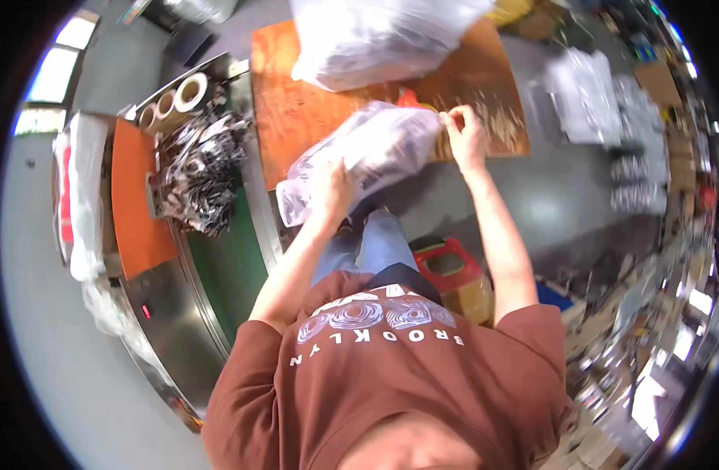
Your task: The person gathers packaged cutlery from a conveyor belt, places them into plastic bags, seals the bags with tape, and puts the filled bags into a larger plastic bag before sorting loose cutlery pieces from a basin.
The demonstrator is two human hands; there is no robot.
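Note:
A clear plastic bag (387,149), filled with contents I cannot make out, is held in front of me, partly over the near edge of the orange-brown tabletop (285,86). My left hand (333,190) is closed on the near left part of the bag. At its far right end, my right hand (466,135) pinches the plastic between thumb and fingers. Just behind the bag lies a small red-orange and yellow object (407,97), mostly hidden. A large, stuffed whitish plastic bag (375,43) sits farther back on the tabletop.
On my left, a metal-framed machine (179,305) carries tape rolls (191,92) and a heap of shiny strips (199,176). A red-topped container (453,266) stands by my legs. Wrapped plastic bundles (586,98) lie on the floor to the right.

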